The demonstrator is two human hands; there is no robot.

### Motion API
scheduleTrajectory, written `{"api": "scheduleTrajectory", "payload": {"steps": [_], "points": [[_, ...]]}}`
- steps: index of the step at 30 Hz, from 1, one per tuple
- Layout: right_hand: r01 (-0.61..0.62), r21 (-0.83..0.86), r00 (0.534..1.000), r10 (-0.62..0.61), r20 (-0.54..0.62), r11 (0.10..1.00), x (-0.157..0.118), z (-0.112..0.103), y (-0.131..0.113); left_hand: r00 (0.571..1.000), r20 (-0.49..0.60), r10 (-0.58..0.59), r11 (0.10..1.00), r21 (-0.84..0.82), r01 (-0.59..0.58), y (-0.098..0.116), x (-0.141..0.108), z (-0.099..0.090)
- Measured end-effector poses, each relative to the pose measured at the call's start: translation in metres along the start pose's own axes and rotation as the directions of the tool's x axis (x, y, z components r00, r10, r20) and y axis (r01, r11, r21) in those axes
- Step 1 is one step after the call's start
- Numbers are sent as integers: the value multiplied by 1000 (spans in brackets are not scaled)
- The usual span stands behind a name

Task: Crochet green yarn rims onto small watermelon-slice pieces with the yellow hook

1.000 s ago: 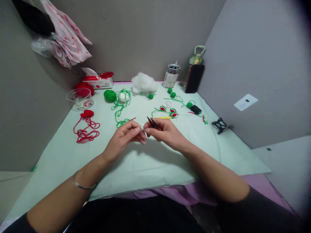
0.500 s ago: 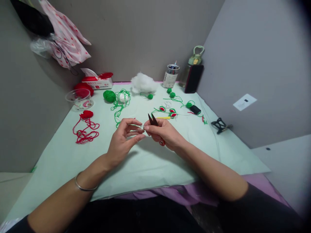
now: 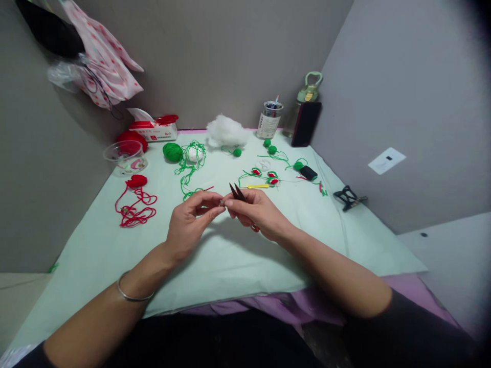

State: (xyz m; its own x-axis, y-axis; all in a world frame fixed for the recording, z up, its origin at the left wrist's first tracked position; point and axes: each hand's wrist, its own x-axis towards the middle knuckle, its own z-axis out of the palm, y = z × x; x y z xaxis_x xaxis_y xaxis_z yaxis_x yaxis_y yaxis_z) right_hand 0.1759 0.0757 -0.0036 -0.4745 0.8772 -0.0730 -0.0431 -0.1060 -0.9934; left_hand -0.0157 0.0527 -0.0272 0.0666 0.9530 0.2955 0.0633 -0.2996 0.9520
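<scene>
Over the middle of the table my left hand [image 3: 191,220] pinches a tiny item between thumb and fingertips, too small to make out. My right hand [image 3: 260,212] touches the same spot with its fingertips and holds dark-bladed scissors [image 3: 238,192], their points upward and slightly apart. Just beyond the hands lie a yellow crochet hook [image 3: 258,186] and small red and green crocheted pieces [image 3: 272,181]. Green yarn [image 3: 186,179] trails behind my left hand. Further left, red yarn [image 3: 138,212] lies in loose loops.
White stuffing [image 3: 227,132], a green yarn ball [image 3: 173,152] and a pen jar [image 3: 270,120] stand at the back. A clear tub [image 3: 130,162] and tissue box [image 3: 163,131] are back left. A phone [image 3: 306,124] leans at the back right, with a black clip stand [image 3: 348,198] nearer.
My left thumb and fingertips have closed together on the small item. The scissors have shifted slightly left and down with my right hand.
</scene>
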Motion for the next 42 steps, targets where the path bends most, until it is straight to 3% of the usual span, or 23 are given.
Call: {"api": "scheduleTrajectory", "payload": {"steps": [9, 17, 22, 30, 42], "points": [[13, -40, 977, -4, 215, 999, -7, -16, -10, 997, 16, -80, 995, -54, 81, 4, 8, -7], [-129, 116, 894, 65, 443, 985, -1, -20, -4, 996, 62, -68, 993, -94, 73, 1, 8, -10], [-196, 160, 884, 104, 455, 967, -1, -21, -3, 994, 89, -64, 993, -95, 73, 0, 7, -10], [-208, 169, 873, 104, 476, 963, -2, -19, -5, 978, 199, -54, 988, -132, 82, 9, 7, -7], [-195, 167, 893, 104, 438, 967, -1, -19, -4, 986, 163, -48, 994, -94, 64, 6, 6, -7]]}}
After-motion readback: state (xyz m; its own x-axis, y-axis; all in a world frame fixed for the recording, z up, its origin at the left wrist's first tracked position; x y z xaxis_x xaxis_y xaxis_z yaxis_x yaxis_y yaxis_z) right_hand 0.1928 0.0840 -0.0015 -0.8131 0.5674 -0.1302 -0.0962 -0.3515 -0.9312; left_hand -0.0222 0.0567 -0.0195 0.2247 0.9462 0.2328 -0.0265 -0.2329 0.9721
